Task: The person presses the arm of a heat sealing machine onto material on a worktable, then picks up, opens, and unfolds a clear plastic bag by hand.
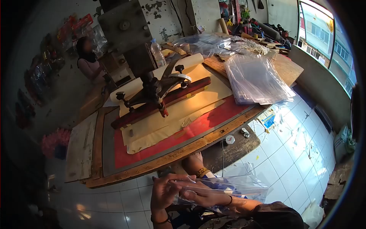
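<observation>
In front of my lap, my left hand has its fingers bent and pinched at the edge of a clear plastic bag. My right hand reaches in from the right, closed on the same bag, and the two hands meet near its left end. The rest of the bag stretches out to the right over my lap. Beyond my hands stands a press machine with a long dark red bar. The bar sits over a tan sheet on a red mat.
A stack of clear plastic bags lies on the table's right side, its edge overhanging. The wooden table edge curves before me. Below are a low board and a bare foot. Another person is at the back left. A bottle stands behind the press.
</observation>
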### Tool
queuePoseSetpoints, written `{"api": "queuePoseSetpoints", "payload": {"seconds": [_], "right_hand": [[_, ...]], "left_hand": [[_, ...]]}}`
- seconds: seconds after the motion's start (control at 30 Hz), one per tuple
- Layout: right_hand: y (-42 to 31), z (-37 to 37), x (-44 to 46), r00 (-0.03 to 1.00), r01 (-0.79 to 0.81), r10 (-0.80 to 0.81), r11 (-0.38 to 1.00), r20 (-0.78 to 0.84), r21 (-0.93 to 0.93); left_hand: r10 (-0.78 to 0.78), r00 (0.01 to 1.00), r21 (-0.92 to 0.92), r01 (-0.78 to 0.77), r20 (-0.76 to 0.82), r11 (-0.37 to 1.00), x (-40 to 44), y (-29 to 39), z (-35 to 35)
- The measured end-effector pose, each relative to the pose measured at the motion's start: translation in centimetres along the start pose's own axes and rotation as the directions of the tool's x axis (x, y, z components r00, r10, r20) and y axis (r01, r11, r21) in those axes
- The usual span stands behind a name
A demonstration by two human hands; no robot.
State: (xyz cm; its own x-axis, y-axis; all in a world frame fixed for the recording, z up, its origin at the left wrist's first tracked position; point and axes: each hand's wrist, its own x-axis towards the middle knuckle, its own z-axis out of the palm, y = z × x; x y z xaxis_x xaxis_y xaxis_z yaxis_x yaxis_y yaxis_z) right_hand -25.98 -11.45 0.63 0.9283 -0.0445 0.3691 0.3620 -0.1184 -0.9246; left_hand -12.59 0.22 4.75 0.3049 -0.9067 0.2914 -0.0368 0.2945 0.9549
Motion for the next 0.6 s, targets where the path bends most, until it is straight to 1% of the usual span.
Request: {"api": "queuePoseSetpoints", "payload": {"seconds": [0.1, 0.13, 0.17, 0.23, 0.27, 0.37, 0.47, 0.57, 0.6], "right_hand": [[-0.2, 0.1, -0.1, 1.000, -0.009, 0.008, 0.997, -0.005, -0.077], [-0.2, 0.1, -0.1, 1.000, -0.013, 0.014, 0.998, 0.004, -0.067], [-0.2, 0.2, -0.1, 1.000, -0.018, 0.019, 0.998, 0.013, -0.058], [0.2, 0.5, 0.1, 0.998, 0.058, -0.058, 0.998, 0.013, -0.038], [0.3, 0.5, 0.0, 0.996, 0.087, -0.085, 0.991, 0.023, -0.099], [0.7, 0.9, -0.7, 0.999, -0.039, 0.039, 0.999, 0.029, 0.003], [0.2, 1.3, -0.8, 1.000, 0.009, -0.009, 0.999, -0.009, -0.052], [-0.4, 1.4, -1.5, 0.996, -0.073, 0.077, 0.994, 0.042, -0.083], [0.1, 1.7, -1.6, 0.996, -0.078, 0.081, 0.994, 0.037, -0.076]], "left_hand": [[0.041, 0.999, -0.017, -0.042, -0.022, 0.999, -0.2, -0.4, 0.2], [0.069, 0.998, 0.002, -0.069, -0.012, 0.998, -0.2, -0.3, 0.1], [0.064, 0.998, -0.009, -0.064, 0.001, 0.998, -0.2, -0.3, 0.0], [0.048, 0.999, -0.029, -0.048, 0.019, 0.998, -0.3, -0.1, -0.3], [0.051, 0.998, -0.047, -0.049, 0.039, 0.998, -0.1, 0.0, -0.4], [0.017, 0.996, -0.025, -0.015, 0.086, 1.000, -0.1, 0.4, -0.8], [0.013, 0.995, -0.078, -0.005, 0.101, 0.997, -0.3, 0.0, -1.0], [-0.026, 0.993, -0.067, 0.034, 0.113, 0.997, -0.8, 0.0, -1.5], [-0.040, 0.992, -0.046, 0.046, 0.123, 0.998, -1.0, -0.1, -1.8]]}}
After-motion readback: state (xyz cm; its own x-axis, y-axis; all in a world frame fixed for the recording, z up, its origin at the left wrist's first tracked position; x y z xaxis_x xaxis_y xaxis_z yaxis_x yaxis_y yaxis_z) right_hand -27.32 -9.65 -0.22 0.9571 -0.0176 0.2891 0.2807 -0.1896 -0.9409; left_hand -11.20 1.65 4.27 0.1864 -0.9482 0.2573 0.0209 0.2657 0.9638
